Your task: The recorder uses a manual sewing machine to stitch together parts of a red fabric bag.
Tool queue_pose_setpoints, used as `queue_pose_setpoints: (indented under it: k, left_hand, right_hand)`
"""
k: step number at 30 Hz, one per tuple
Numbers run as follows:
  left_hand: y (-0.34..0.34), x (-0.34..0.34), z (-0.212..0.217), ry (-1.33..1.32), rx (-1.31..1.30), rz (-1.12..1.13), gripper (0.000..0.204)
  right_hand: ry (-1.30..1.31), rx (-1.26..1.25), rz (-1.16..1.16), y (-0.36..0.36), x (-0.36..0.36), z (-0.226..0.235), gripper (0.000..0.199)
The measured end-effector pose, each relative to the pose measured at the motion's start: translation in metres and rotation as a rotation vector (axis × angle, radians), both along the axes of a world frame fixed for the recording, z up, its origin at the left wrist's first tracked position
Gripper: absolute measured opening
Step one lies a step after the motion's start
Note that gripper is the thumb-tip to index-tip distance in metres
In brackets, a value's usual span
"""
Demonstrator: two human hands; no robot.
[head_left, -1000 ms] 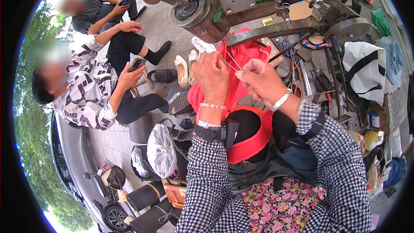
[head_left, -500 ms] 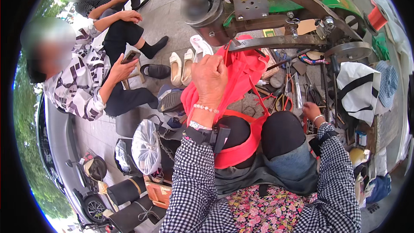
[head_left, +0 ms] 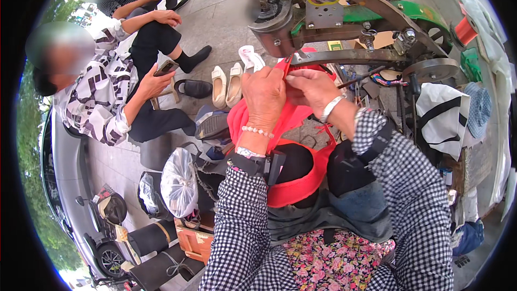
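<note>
A bright red cloth bag (head_left: 247,117) with long straps hangs from the arm of a hand-cranked sewing machine (head_left: 344,57) and spreads down over my knees. My left hand (head_left: 263,96) is closed on the bag's upper edge, just below the machine's head. Right beside it, my right hand (head_left: 316,92) has thumb and fingers pinched together at the same edge. What sits between those fingertips is hidden. One red strap (head_left: 291,193) loops across my left knee.
Hand tools and scraps lie on the ground to the right, partly behind my right arm. Cream shoes (head_left: 219,86) stand left of the bag. A person holding a phone (head_left: 166,68) sits at left. A white bag (head_left: 442,118) and a spool of red thread (head_left: 465,31) are at right.
My right hand has come up from the tools on the right to the red cloth beside my left hand. The left hand keeps its hold. The machine's head appears slightly further right.
</note>
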State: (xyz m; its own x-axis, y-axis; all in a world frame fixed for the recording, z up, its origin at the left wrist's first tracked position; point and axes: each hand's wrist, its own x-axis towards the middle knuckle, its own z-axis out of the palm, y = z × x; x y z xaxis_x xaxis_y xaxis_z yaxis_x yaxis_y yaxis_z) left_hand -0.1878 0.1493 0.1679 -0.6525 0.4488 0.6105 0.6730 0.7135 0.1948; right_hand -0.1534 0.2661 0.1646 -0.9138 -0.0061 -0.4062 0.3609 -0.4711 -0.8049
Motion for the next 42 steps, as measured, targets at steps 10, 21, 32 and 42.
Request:
queue_pose_setpoints:
  k: [10, 21, 32, 42]
  left_hand:
    - [0.0, -0.006, -0.006, -0.126, 0.215, -0.103, 0.004]
    - [-0.001, -0.006, -0.002, 0.016, 0.054, -0.089, 0.005]
    - [-0.006, -0.009, 0.002, -0.102, 0.043, -0.154, 0.004]
    - [-0.012, 0.0, 0.003, -0.203, 0.13, -0.126, 0.017]
  right_hand:
    - [0.05, -0.319, -0.291, -0.019, 0.0, -0.019, 0.012]
    - [0.251, 0.151, -0.237, -0.014, -0.006, -0.034, 0.012]
    - [0.337, 0.173, -0.166, -0.009, -0.008, -0.036, 0.021]
    - [0.364, 0.142, -0.142, -0.012, -0.005, -0.032, 0.027]
